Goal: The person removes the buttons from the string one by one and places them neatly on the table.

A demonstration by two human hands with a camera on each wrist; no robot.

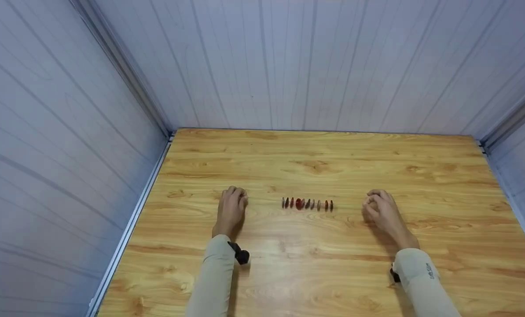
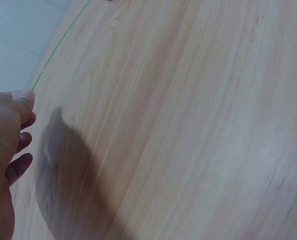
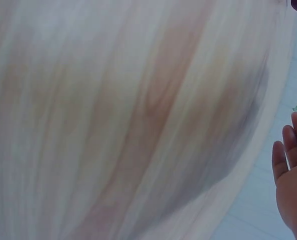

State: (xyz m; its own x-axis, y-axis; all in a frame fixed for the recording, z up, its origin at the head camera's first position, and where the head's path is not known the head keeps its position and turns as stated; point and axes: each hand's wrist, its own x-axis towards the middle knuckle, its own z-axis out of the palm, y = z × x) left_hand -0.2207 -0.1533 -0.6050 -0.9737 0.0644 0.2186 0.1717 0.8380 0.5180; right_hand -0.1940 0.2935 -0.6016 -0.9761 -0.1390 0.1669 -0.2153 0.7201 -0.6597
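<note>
Pale long sleeves [image 1: 216,273] reach onto the wood-grained tabletop [image 1: 306,281], with a black wrist device [image 1: 242,256] behind the left hand [image 1: 230,209]. Between that hand and the right hand [image 1: 385,215] lies a row of disc-shaped beads [image 1: 307,204], its long axis running from one hand toward the other. Both hands are apart from the beads; the right fingertips look slightly nearer. In the left wrist view, thumb and forefinger pinch a thin green thread [image 2: 53,56], which runs straight. On the right, the thread's short tail shows beside a fingertip, apparently pinched, though the thumb is out of that view. Thin and mostly edge-on, the discs are dark red to greyish, one rounder and glossier. Whether they touch the smooth tabletop, I cannot tell.
</note>
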